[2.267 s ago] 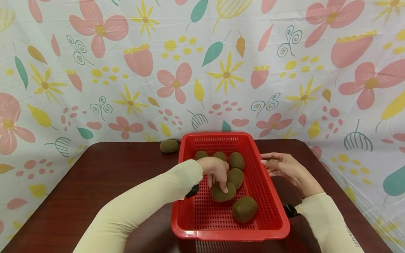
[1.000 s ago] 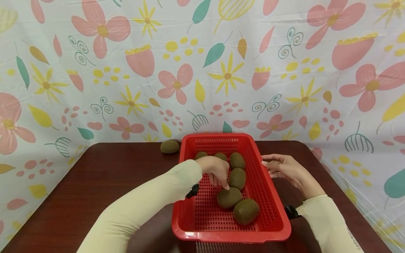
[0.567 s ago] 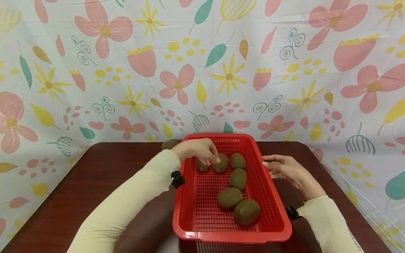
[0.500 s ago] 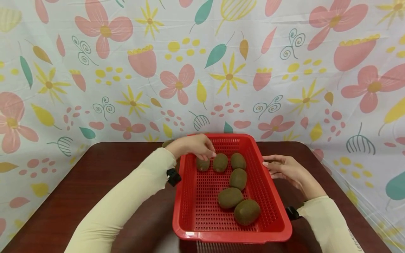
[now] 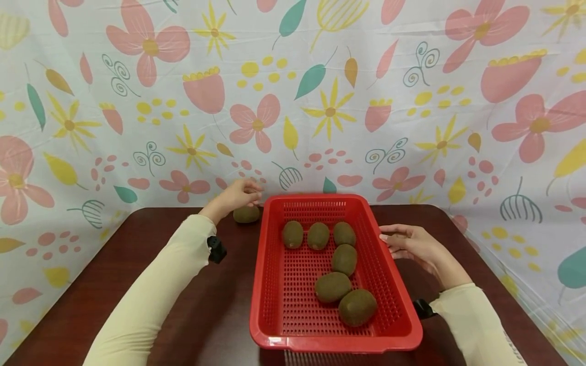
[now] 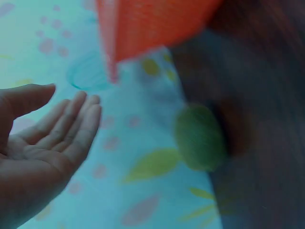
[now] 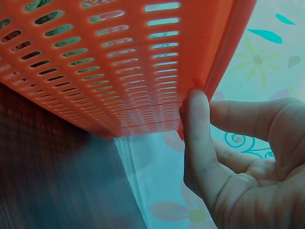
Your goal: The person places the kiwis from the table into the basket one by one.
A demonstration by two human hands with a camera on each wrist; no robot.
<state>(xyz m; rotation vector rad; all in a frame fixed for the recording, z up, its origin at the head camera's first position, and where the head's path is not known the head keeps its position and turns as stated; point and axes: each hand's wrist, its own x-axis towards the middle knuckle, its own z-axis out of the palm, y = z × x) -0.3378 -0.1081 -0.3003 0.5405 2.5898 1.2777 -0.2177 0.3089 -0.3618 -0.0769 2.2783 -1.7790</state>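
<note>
In the head view my left hand (image 5: 239, 195) is over a brown kiwi (image 5: 246, 214) lying on the table, outside the basket at the back left. The left wrist view has its fingers spread and holding nothing, with that kiwi (image 6: 200, 137) to one side, apart from the palm. Several more kiwis lie in the red plastic basket (image 5: 270, 284), including one at the front (image 5: 357, 307). My right hand (image 5: 414, 244) touches the basket's right rim from outside. Its fingertips press up under the rim in the right wrist view, beside the slotted wall (image 7: 128, 71).
The dark wooden table (image 5: 197, 284) runs back to a white cloth (image 5: 293, 101) printed with flowers and leaves. Inside the basket, three kiwis line the back, with others along the right side and front.
My left hand has pushed a kiwi toward the front right, left it, and moved out over the basket's left rim to the kiwi outside. My right hand stays at the right rim.
</note>
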